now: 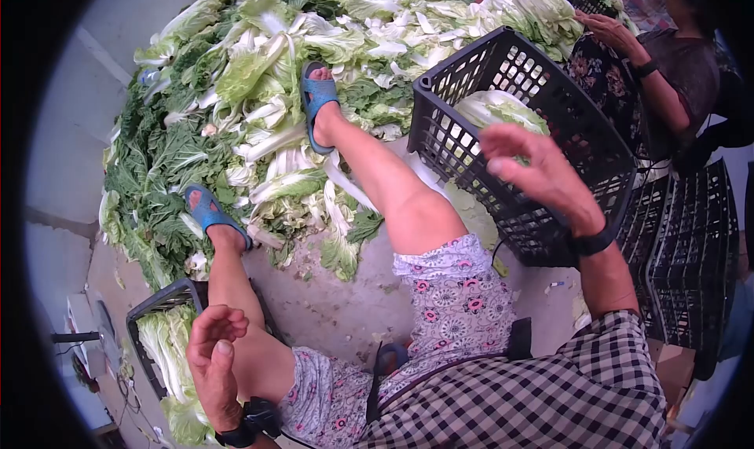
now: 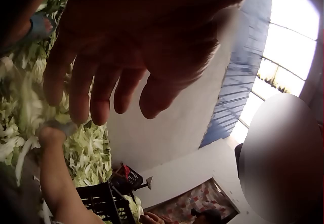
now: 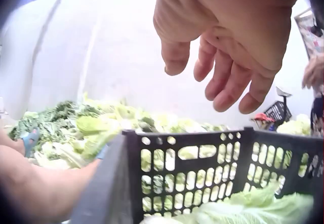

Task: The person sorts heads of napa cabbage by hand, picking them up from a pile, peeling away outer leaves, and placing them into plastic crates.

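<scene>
My right hand (image 1: 542,170) is over a black plastic crate (image 1: 581,111), its fingers loosely bent and holding nothing. Inside that crate lies a Chinese cabbage (image 1: 503,109); in the right wrist view the pale green cabbage (image 3: 253,206) sits below the hand (image 3: 228,46). On the other side, my left hand (image 1: 214,362) hovers above a second black crate (image 1: 161,296), fingers relaxed with nothing between them. Chinese cabbage (image 1: 171,343) fills this crate, partly hidden by the hand and leg. The left wrist view shows the left hand (image 2: 131,57) dark against the light, fingers spread.
A large heap of loose cabbage leaves (image 1: 259,95) covers the floor ahead, with my sandalled feet on it. At the right another person (image 1: 667,80) sits by more cabbage (image 1: 542,13). Black crates (image 1: 695,245) stand at my far right. A wall (image 1: 67,111) bounds the left.
</scene>
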